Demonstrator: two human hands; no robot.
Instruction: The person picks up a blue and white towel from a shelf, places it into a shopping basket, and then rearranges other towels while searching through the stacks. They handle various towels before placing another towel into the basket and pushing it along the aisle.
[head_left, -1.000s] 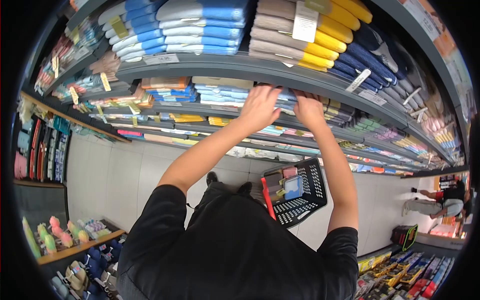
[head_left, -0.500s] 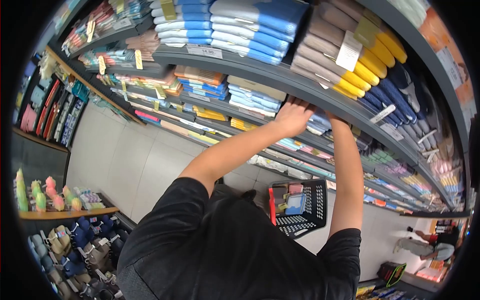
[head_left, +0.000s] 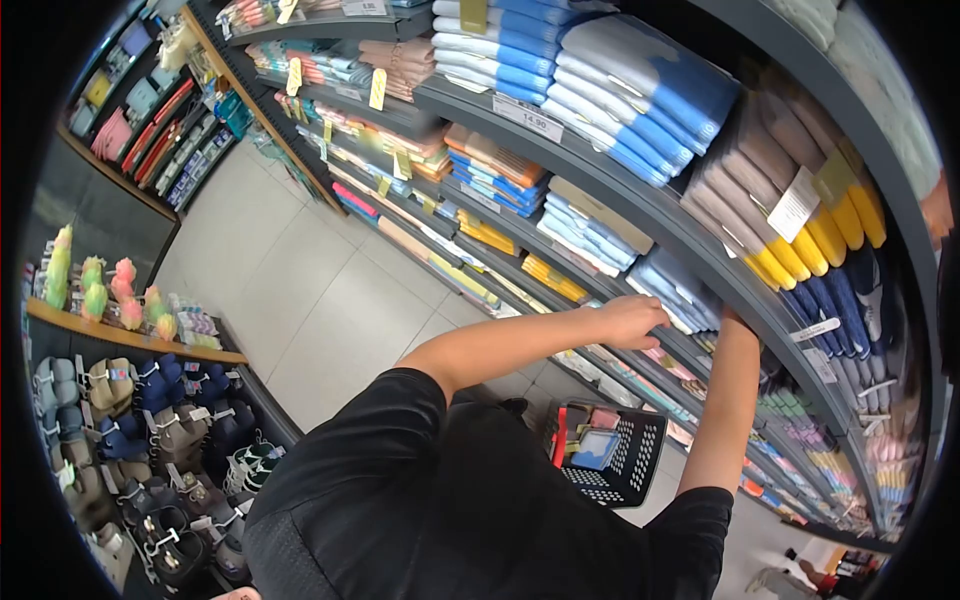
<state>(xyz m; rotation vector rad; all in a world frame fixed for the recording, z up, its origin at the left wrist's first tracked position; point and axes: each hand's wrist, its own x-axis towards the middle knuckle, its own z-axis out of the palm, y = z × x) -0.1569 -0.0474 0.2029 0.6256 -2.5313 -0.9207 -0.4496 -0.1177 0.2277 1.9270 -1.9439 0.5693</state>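
Note:
My left hand [head_left: 635,322] is at the front edge of a middle shelf, its fingers bent by a stack of folded light blue towels [head_left: 672,290]. Whether it pinches anything is too small to tell. My right hand [head_left: 738,325] reaches under the upper shelf at the right end of that stack, with its fingers hidden. Left of it lies a stack of pale blue and white towels [head_left: 585,235]. On the shelf above are blue and white towels [head_left: 640,95] and grey and yellow ones [head_left: 790,190].
A black basket [head_left: 640,460] with a red handle and some goods stands on the floor below my arms. Slippers hang on a rack [head_left: 150,430] at the lower left. Another person [head_left: 800,580] is at the lower right.
My left hand has drawn back from the shelf to its front edge. The view has turned, so shelves and basket appear shifted right and down. My right hand remains under the upper shelf.

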